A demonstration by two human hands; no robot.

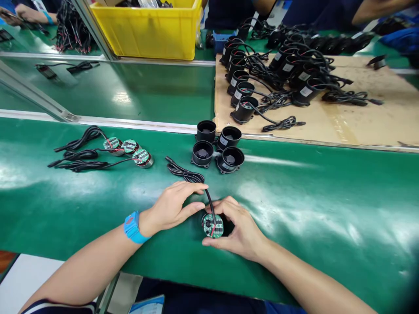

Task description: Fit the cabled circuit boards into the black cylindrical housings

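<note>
My right hand grips a round motor with a green circuit board on top, thumb in front and fingers behind. A black cable rises from the board, with short red wire at its end, and runs back to a coiled bundle on the green table. My left hand, with a blue band on its wrist, is beside the cable, fingers apart and fingertips close to it; whether they touch it is unclear. Several empty black housings stand behind the hands.
Three wired circuit-board motors lie at the left with coiled cables. Behind the metal rail, a yellow bin stands at the back. Several cabled black housings cover part of a cardboard sheet. Other people are across the table.
</note>
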